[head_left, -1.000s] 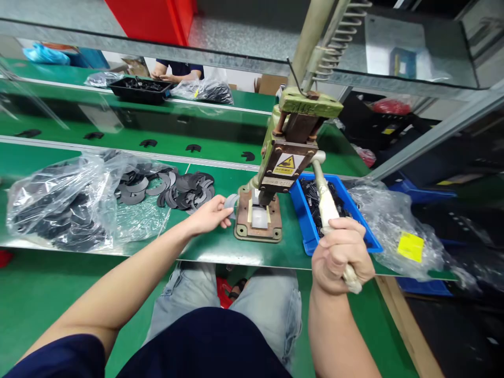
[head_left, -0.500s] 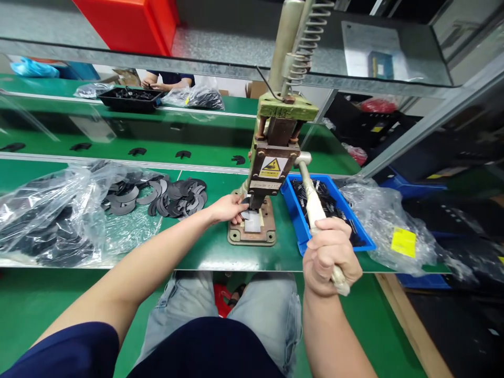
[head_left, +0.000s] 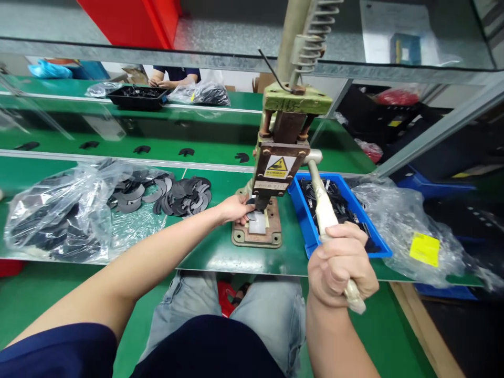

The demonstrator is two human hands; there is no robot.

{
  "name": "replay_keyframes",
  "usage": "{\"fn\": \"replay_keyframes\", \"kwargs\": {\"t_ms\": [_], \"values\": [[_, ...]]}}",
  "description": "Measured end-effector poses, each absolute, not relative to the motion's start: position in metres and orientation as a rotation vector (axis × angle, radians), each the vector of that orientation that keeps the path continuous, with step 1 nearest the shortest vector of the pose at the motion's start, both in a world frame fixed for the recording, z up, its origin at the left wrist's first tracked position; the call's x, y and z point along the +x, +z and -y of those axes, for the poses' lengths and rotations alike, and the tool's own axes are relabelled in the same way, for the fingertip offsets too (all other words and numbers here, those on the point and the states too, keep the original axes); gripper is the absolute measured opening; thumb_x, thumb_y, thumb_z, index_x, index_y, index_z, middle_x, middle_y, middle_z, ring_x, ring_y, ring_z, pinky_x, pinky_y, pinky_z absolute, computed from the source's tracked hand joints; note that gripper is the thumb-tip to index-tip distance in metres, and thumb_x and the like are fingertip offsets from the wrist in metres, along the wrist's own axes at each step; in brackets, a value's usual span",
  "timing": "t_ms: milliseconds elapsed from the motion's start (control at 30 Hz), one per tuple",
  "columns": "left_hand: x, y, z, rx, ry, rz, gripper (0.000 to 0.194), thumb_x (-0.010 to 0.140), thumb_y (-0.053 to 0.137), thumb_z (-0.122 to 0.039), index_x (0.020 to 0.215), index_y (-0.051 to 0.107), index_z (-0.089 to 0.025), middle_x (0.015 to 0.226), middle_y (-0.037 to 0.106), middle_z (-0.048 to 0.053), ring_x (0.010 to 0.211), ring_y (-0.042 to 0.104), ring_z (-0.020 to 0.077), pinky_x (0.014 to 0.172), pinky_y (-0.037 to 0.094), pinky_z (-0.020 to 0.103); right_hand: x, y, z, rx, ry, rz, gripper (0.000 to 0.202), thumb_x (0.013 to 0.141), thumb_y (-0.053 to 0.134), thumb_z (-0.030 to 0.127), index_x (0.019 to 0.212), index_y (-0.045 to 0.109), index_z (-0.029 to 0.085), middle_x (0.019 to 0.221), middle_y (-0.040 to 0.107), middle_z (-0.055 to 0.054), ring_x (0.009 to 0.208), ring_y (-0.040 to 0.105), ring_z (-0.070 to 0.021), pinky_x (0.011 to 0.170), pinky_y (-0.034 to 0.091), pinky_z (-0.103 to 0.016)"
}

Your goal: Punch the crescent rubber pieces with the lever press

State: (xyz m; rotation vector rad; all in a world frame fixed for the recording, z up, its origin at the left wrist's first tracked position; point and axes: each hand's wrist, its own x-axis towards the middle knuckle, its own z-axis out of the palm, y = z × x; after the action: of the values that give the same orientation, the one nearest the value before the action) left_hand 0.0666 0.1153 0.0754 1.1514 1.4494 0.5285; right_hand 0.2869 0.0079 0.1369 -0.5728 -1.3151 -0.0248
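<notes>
A green and brown hand press [head_left: 281, 165] with a yellow warning label stands on the green bench. At its base, my left hand [head_left: 236, 209] pinches a small black curved piece [head_left: 251, 201] close beside the press head. Under the head lies a pale plate [head_left: 257, 222] on the press base. My right hand [head_left: 342, 262] is wrapped round the press lever [head_left: 323, 202], whose grip is covered in cream tape. Behind that lever a blue tray [head_left: 308, 239] holds many small black parts.
Left on the bench lie loose black curved pieces [head_left: 185, 195] and a clear bag [head_left: 59, 226] of more. Several black pieces rest on the strip behind. A plastic bag [head_left: 409, 236] with a yellow label lies right. Across, a co-worker's hands [head_left: 161, 83] are near a black tray [head_left: 137, 98].
The view has shifted slightly, so the bench things appear a little displaced. My right hand and the lever grip appear slightly lower and nearer. My left hand stays at the press base.
</notes>
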Motion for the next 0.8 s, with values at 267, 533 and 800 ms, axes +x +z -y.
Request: {"fn": "replay_keyframes", "kwargs": {"t_ms": [267,533,800], "values": [[0.058,0.076,-0.074,1.823,0.673,-1.338,0.028,0.103,0.056,-0.036,0.125,0.065,-0.021,0.102,0.078,0.007,0.088,0.075,0.021,0.084,0.058,0.032,0.295,0.132,-0.023,-0.482,-0.101,1.31,0.056,0.091,0.071,0.048,0.049,0.044,0.023,0.048,0.048,0.002,0.059,0.062,-0.022,0.076,0.051,-0.051],[-0.086,0.063,-0.035,1.985,0.814,-1.91,0.025,0.099,0.062,-0.035,0.118,0.071,-0.021,0.119,0.073,0.01,0.111,0.069,0.0246,0.102,0.053,0.037,0.296,0.129,-0.048,-0.316,-0.201,1.22,0.059,0.081,0.07,0.054,0.045,0.033,0.025,0.036,0.037,0.001,0.042,0.053,-0.0237,0.058,0.047,-0.05],[-0.209,0.035,-0.039,1.535,0.474,-2.466,0.044,0.095,0.067,-0.041,0.132,0.065,-0.017,0.133,0.069,0.017,0.124,0.067,0.032,0.109,0.049,0.04,0.295,0.133,-0.053,-0.293,-0.221,1.177,0.063,0.076,0.071,0.051,0.043,0.026,0.023,0.032,0.031,0.003,0.031,0.039,-0.0173,0.051,0.045,-0.047]]}}
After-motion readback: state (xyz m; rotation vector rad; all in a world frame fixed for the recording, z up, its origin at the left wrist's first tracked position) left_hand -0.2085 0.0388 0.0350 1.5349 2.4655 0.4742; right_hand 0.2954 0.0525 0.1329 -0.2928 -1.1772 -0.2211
